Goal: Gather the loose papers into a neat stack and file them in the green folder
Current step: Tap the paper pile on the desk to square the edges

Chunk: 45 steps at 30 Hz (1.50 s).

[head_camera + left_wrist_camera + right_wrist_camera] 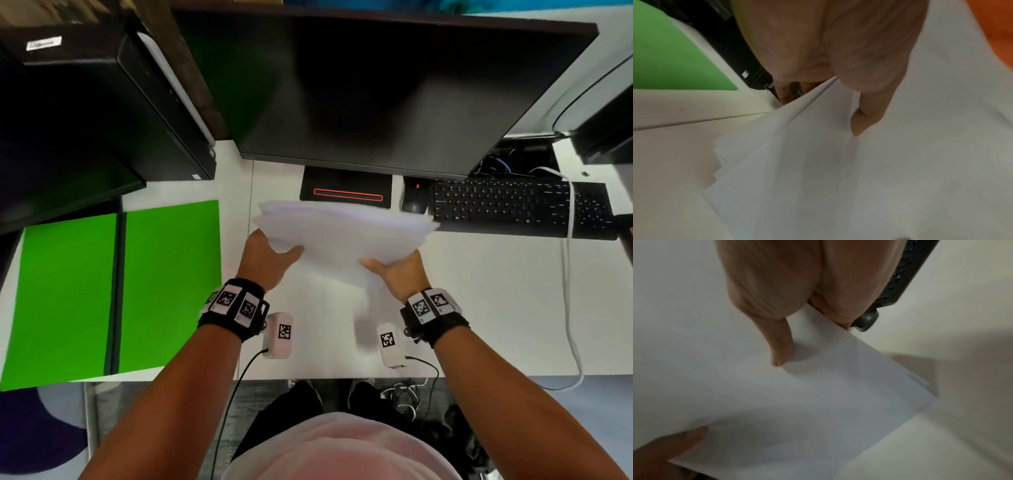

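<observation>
A loose stack of white papers (346, 236) is held above the white desk, its edges fanned and uneven. My left hand (270, 255) grips the stack's left side, thumb on top and fingers underneath. My right hand (399, 269) grips the near right corner the same way. The left wrist view shows the thumb lying on the top sheet of the papers (838, 170), with staggered sheet edges at the left. In the right wrist view the thumb presses on the papers (818, 394). The green folder (113, 291) lies open and flat at the left of the desk.
A dark monitor (394, 85) stands behind the papers, its base (346, 188) just beyond them. A black mouse (414, 197) and keyboard (517, 207) lie at the right with a white cable (570, 274). A black computer case (102, 102) stands behind the folder.
</observation>
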Tool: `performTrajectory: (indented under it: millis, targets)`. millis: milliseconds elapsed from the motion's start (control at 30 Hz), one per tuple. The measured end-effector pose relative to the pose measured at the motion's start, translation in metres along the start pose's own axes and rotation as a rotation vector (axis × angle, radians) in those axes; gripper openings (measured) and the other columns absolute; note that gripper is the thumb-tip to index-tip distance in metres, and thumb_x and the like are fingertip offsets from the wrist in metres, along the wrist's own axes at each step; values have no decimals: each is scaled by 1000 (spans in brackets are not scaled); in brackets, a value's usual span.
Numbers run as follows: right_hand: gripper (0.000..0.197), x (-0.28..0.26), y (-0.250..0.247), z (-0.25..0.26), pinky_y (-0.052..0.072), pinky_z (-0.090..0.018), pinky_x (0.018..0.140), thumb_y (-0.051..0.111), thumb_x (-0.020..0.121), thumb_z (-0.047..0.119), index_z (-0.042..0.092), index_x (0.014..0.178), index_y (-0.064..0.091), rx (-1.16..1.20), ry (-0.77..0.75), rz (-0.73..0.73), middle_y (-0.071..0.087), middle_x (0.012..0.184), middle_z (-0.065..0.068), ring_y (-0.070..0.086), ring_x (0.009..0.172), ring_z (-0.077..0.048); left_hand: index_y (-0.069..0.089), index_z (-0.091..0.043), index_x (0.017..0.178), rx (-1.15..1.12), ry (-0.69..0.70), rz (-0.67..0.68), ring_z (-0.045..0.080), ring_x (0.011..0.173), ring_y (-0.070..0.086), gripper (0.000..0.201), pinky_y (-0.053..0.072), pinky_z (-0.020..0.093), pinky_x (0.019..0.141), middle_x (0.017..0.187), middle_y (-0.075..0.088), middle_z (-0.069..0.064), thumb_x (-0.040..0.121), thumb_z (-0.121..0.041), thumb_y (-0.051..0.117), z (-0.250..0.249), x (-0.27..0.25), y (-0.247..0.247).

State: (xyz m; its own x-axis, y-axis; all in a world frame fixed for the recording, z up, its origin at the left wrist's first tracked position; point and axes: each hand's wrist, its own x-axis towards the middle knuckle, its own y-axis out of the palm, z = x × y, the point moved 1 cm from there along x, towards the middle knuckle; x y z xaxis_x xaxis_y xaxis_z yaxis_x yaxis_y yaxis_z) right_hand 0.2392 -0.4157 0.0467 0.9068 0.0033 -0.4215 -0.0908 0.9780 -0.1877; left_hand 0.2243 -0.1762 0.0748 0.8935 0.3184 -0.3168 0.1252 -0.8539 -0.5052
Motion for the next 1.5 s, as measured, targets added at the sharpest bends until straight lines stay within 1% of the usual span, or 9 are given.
performTrajectory:
  millis: [333, 500, 633, 733, 833, 900, 1067, 1300, 1500]
  targets:
    - [41, 18, 2, -17, 51, -32, 89, 85, 69, 14, 7, 102, 62, 34, 63, -71, 69, 104, -7, 66, 96, -23, 63, -8, 112, -123, 74, 36, 17, 94, 67, 41, 49, 3, 69, 99, 69, 0, 75, -13, 79, 6, 12, 4]
    - [53, 21, 0, -23, 55, -34, 91, 87, 66, 17, 1, 109, 62, -5, 52, -36, 73, 104, -8, 70, 96, -19, 65, -11, 105, -432, 173, -6, 9, 90, 70, 36, 54, 21, 77, 96, 73, -5, 74, -23, 78, -28, -6, -14]
    - [46, 20, -2, -24, 55, -27, 87, 88, 65, 19, 8, 104, 65, -40, 23, 21, 74, 99, -1, 70, 92, -8, 61, -9, 84, -491, 314, -181, 35, 83, 63, 26, 52, 42, 79, 87, 69, 18, 81, -34, 67, -55, -11, -26]
    - [53, 19, -3, -23, 55, -30, 88, 88, 65, 20, 3, 107, 61, -27, 41, 18, 72, 101, -4, 69, 94, -16, 59, -16, 70, -454, 264, -211, 20, 66, 55, 25, 47, 37, 66, 71, 62, 8, 79, -36, 69, -54, -10, -21]
    - [43, 18, -3, -19, 51, -15, 73, 87, 67, 21, 7, 97, 59, -35, 65, 6, 68, 91, 0, 67, 86, -15, 61, -16, 80, -464, 248, -192, 25, 78, 61, 18, 51, 48, 77, 84, 66, 14, 81, -33, 69, -48, -13, -19]
    - [65, 22, -2, -24, 54, -25, 80, 88, 58, 40, 6, 105, 59, -55, 82, 9, 70, 99, -4, 67, 94, -20, 61, -12, 95, -432, 272, -234, 30, 93, 63, 24, 49, 50, 91, 99, 69, 17, 84, -32, 66, -50, -15, -22]
    - [76, 21, -2, -19, 56, -37, 89, 86, 52, 49, 6, 109, 61, -65, 84, 57, 73, 101, -4, 70, 93, -17, 55, -11, 125, 61, 632, -401, 16, 134, 44, 47, 32, 44, 112, 136, 54, 3, 89, -40, 60, -88, -34, -26]
    - [28, 9, 0, -5, 54, -28, 75, 81, 72, 12, 15, 98, 71, -39, -87, 118, 75, 85, 6, 70, 80, -6, 43, -17, 141, 1009, 781, 96, 30, 145, 28, 69, 8, 70, 112, 148, 46, 6, 85, -57, 47, -93, -58, 40]
    - [29, 7, 2, -8, 57, -43, 82, 79, 75, 12, 28, 98, 70, -43, -144, 164, 75, 93, 1, 71, 92, -17, 46, -20, 141, 1114, 875, 175, 33, 140, 38, 72, 10, 73, 109, 145, 51, 8, 82, -62, 48, -78, -59, 51]
